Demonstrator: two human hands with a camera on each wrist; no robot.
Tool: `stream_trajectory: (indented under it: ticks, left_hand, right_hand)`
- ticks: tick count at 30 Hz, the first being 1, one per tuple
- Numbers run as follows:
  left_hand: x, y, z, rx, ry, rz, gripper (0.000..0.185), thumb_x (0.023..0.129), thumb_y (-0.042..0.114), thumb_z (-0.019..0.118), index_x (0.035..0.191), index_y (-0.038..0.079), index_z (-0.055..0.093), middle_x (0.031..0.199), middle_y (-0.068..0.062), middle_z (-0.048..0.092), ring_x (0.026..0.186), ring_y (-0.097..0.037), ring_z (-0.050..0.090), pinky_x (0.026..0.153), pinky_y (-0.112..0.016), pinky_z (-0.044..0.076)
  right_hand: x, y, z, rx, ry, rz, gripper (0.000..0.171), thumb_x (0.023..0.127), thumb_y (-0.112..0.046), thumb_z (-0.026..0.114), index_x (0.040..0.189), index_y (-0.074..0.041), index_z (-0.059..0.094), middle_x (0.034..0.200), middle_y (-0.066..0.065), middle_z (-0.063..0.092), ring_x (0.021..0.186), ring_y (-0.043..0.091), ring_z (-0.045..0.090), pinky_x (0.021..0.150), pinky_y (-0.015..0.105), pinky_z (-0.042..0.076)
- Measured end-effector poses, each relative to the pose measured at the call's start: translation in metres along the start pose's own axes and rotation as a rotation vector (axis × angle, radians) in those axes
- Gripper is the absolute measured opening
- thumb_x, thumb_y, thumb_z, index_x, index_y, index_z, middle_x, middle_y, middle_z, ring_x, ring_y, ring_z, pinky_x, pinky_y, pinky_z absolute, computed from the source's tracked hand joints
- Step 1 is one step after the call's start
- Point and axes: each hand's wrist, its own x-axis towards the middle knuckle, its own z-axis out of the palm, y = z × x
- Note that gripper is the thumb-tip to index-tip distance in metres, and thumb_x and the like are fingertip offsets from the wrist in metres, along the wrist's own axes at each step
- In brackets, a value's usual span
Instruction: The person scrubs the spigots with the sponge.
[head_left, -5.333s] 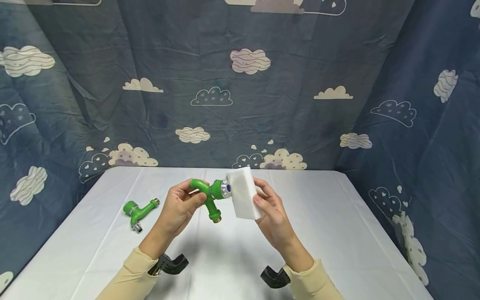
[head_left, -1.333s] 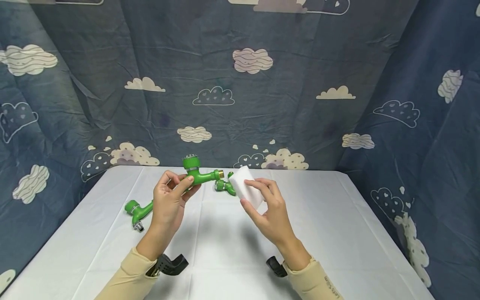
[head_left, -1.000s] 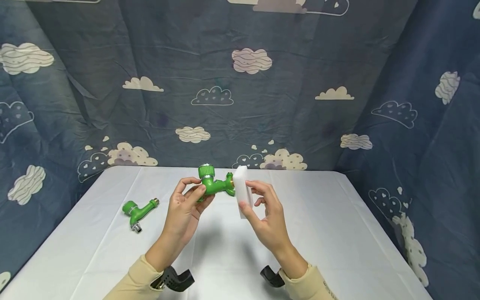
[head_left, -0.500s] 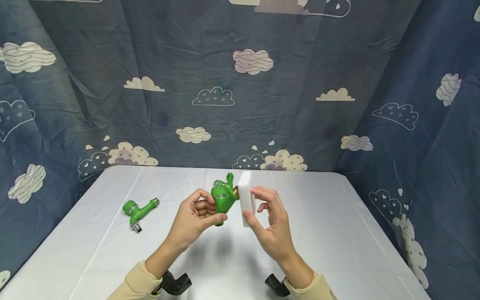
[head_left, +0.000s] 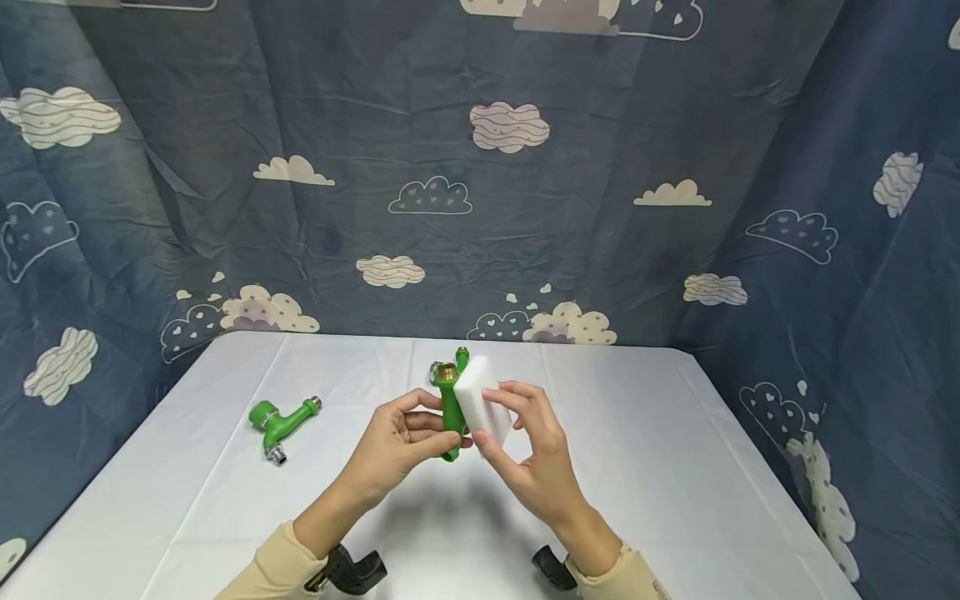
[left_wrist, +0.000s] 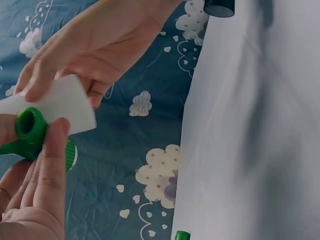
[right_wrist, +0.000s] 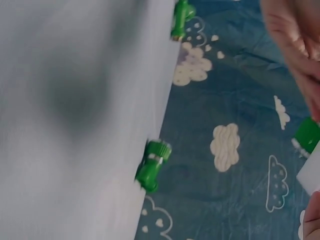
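Observation:
My left hand (head_left: 397,450) grips a green tap (head_left: 452,410) above the table, its threaded brass end tipped up toward the head camera. A white sponge block (head_left: 480,398) is pinched between the thumb and fingers of my right hand (head_left: 546,458), and it overlaps the tap's right side. From the left wrist view, the round green opening (left_wrist: 32,123) of the tap lies between thumb and fingers, with the sponge (left_wrist: 75,107) right behind. Only the tap's ribbed green knob (right_wrist: 307,135) shows at the right edge in the right wrist view.
On the white tablecloth (head_left: 637,483) a second green tap (head_left: 279,427) lies to the left of my hands. Another tap (head_left: 462,358) rests near the back middle, partly hidden behind the held one. A dark cloud-print cloth (head_left: 420,100) hangs behind and at both sides.
The held tap has been turned in my left hand, from knob facing the sponge to brass end pointing up. Both hands have come closer together and slightly lower; the sponge is tilted differently.

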Motion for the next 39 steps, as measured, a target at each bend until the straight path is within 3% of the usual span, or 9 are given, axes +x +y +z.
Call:
stream_trajectory:
  ticks: [4, 9, 13, 16, 21, 26, 30, 35, 39]
  left_hand:
    - [0.003, -0.001, -0.006, -0.047, 0.051, 0.008, 0.036, 0.096, 0.003, 0.079, 0.126, -0.01, 0.063, 0.112, -0.009, 0.074, 0.096, -0.024, 0.083, 0.084, -0.036, 0.069]
    - [0.008, -0.004, -0.016, -0.141, 0.155, -0.056, 0.037, 0.1, 0.002, 0.074, 0.132, -0.01, 0.061, 0.109, -0.006, 0.076, 0.096, -0.023, 0.083, 0.09, -0.037, 0.068]
    - [0.011, -0.009, -0.024, -0.182, 0.253, -0.127, 0.032, 0.102, 0.005, 0.071, 0.13, -0.007, 0.062, 0.101, 0.0, 0.083, 0.089, -0.013, 0.08, 0.084, -0.027, 0.066]
    - [0.013, -0.014, -0.028, -0.196, 0.288, -0.185, 0.031, 0.103, 0.007, 0.071, 0.13, -0.008, 0.063, 0.094, 0.003, 0.083, 0.081, -0.008, 0.074, 0.078, -0.022, 0.062]
    - [0.014, -0.022, -0.023, -0.149, 0.263, -0.233, 0.037, 0.103, 0.004, 0.069, 0.135, -0.013, 0.061, 0.096, 0.003, 0.081, 0.08, -0.006, 0.072, 0.078, -0.02, 0.063]
    - [0.013, -0.022, -0.019, -0.084, 0.203, -0.209, 0.037, 0.102, 0.001, 0.069, 0.135, -0.016, 0.06, 0.098, 0.003, 0.077, 0.081, -0.006, 0.072, 0.076, -0.021, 0.064]
    - [0.013, -0.021, -0.019, -0.059, 0.191, -0.191, 0.038, 0.101, 0.001, 0.069, 0.134, -0.016, 0.061, 0.1, 0.002, 0.077, 0.082, -0.007, 0.072, 0.075, -0.022, 0.063]
    - [0.013, -0.019, -0.022, -0.044, 0.182, -0.174, 0.04, 0.102, 0.002, 0.068, 0.136, -0.016, 0.06, 0.103, 0.001, 0.076, 0.085, -0.008, 0.073, 0.076, -0.022, 0.062]
    - [0.013, -0.016, -0.025, -0.066, 0.187, -0.151, 0.041, 0.103, 0.001, 0.065, 0.139, -0.017, 0.057, 0.105, 0.001, 0.075, 0.088, -0.008, 0.071, 0.074, -0.021, 0.06]
  right_hand:
    - [-0.002, 0.008, 0.001, -0.087, -0.037, -0.014, 0.055, 0.088, -0.009, 0.088, 0.138, -0.021, 0.069, 0.137, 0.011, 0.059, 0.122, 0.026, 0.062, 0.087, 0.039, 0.061]
    - [-0.003, 0.02, -0.001, -0.217, -0.059, 0.004, 0.053, 0.088, -0.015, 0.089, 0.136, -0.023, 0.07, 0.136, 0.015, 0.059, 0.122, 0.03, 0.063, 0.086, 0.042, 0.061]
    - [-0.004, 0.025, -0.003, -0.224, -0.048, 0.059, 0.05, 0.089, -0.017, 0.089, 0.135, -0.022, 0.071, 0.135, 0.015, 0.059, 0.119, 0.03, 0.064, 0.086, 0.044, 0.062]
    - [-0.005, 0.025, -0.001, -0.203, -0.049, 0.068, 0.05, 0.089, -0.017, 0.088, 0.136, -0.023, 0.071, 0.135, 0.014, 0.06, 0.119, 0.029, 0.064, 0.087, 0.044, 0.062]
    - [-0.008, 0.021, 0.007, -0.212, -0.095, 0.02, 0.05, 0.09, -0.018, 0.088, 0.136, -0.024, 0.071, 0.137, 0.013, 0.06, 0.12, 0.027, 0.062, 0.087, 0.041, 0.06]
    - [-0.01, 0.023, 0.01, -0.273, -0.114, -0.035, 0.051, 0.088, -0.019, 0.09, 0.135, -0.025, 0.072, 0.135, 0.014, 0.061, 0.118, 0.029, 0.062, 0.087, 0.042, 0.059]
    - [-0.009, 0.028, 0.007, -0.305, -0.099, -0.034, 0.051, 0.087, -0.019, 0.091, 0.134, -0.024, 0.072, 0.134, 0.015, 0.061, 0.118, 0.031, 0.062, 0.087, 0.045, 0.059]
    - [-0.007, 0.037, 0.001, -0.3, -0.059, 0.045, 0.049, 0.089, -0.017, 0.089, 0.135, -0.02, 0.072, 0.133, 0.017, 0.061, 0.119, 0.034, 0.063, 0.091, 0.05, 0.061]
    - [-0.003, 0.04, -0.005, -0.206, -0.038, 0.187, 0.047, 0.093, -0.016, 0.085, 0.137, -0.019, 0.071, 0.133, 0.014, 0.064, 0.116, 0.031, 0.066, 0.089, 0.049, 0.061]
